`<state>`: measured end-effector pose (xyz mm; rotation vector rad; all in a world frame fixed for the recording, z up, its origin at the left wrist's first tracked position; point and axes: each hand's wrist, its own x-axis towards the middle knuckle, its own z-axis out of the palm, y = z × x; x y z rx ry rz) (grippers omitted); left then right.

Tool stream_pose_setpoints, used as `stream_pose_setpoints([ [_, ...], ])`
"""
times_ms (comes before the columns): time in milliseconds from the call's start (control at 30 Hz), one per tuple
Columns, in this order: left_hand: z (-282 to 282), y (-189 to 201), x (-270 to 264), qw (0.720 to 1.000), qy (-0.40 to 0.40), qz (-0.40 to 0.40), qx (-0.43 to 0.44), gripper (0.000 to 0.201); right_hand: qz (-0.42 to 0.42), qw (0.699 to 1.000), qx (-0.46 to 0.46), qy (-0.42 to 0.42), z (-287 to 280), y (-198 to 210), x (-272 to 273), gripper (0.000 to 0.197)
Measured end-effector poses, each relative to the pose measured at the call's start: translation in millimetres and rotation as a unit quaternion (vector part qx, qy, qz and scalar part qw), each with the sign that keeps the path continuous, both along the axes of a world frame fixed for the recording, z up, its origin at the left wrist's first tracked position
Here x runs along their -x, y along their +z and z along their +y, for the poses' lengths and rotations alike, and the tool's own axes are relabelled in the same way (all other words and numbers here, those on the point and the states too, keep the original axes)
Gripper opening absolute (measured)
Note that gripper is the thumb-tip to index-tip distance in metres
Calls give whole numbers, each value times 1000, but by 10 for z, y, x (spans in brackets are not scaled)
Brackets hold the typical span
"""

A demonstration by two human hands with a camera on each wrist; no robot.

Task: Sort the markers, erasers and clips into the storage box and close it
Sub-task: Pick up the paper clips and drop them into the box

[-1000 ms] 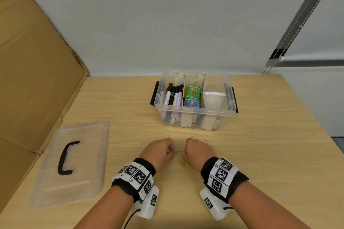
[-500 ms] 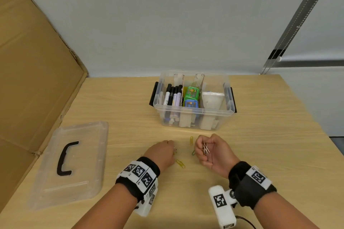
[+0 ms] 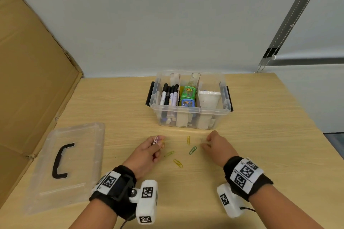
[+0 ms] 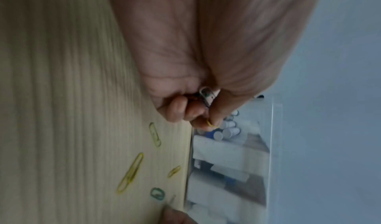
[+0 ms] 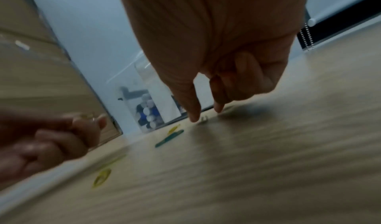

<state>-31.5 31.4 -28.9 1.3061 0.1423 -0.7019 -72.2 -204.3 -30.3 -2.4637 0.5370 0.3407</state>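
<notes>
Clips (image 3: 156, 140) sit bunched in your left hand (image 3: 149, 151), pinched between thumb and curled fingers, a yellow one poking out at the fingertips in the left wrist view. Your right hand (image 3: 216, 146) is down at the table (image 3: 260, 135) with thumb and forefinger reaching to a pale clip (image 3: 202, 140); the wrist view shows the two fingertips (image 5: 193, 118) just either side of it, slightly parted, not closed on it, the other fingers curled in. Between your hands four loose clips lie on the wood: a yellow one (image 3: 188, 139) nearest the box, a green one (image 3: 193, 150) beside your right hand, a yellow-green one (image 3: 169, 153) by your left, and another yellow one (image 3: 178, 163) closest to you. The box (image 3: 189, 112) stands open behind them, markers (image 3: 169, 95) in its left compartment, erasers (image 3: 188, 96) in the middle, a white cup (image 3: 208, 98) on the right. The lid (image 3: 74, 163) lies flat on the table at your left, handle up, well apart from the box.
</notes>
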Motion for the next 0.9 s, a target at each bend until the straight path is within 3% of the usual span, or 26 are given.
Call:
stream_pose_setpoints([
  [100,9,61,-20,986,27,91,134,23,10,997,74,27,114,-8,-56,19],
  [200,-14,74,-31,982,27,117,148,18,40,994,94,42,161,4,-143,22],
  [300,-68,41,-28,999,-13,36,15,16,83,989,101,66,160,52,-177,28],
  [367,-92,8,-29,984,-91,-73,-134,22,93,978,145,113,157,83,-160,32],
  [467,-125,-54,-38,876,-183,-268,-356,22,67,969,177,159,124,83,-97,27],
  [533,-161,-62,-24,820,-197,-323,-430,15,30,988,71,134,44,66,-75,19],
  [600,-187,-75,-5,794,-206,-341,-459,18,-14,983,-177,47,-54,44,-53,22],
  [633,-200,-76,4,787,-212,-342,-467,19,-30,945,-327,-9,-89,49,-22,20],
  [700,-223,-64,14,778,-214,-347,-477,17,-42,824,-559,-77,-136,68,40,16],
  [733,-235,-55,17,772,-217,-351,-483,15,-38,783,-615,-90,-143,77,67,20],
  [767,-245,-49,17,766,-222,-353,-489,15,-31,764,-637,-95,-142,67,79,24],
  [833,-261,-38,11,758,-230,-348,-501,15,-8,781,-616,-100,-123,50,61,28],
  [900,-269,-32,1,753,-237,-341,-510,15,2,839,-536,-93,-93,32,19,26],
])
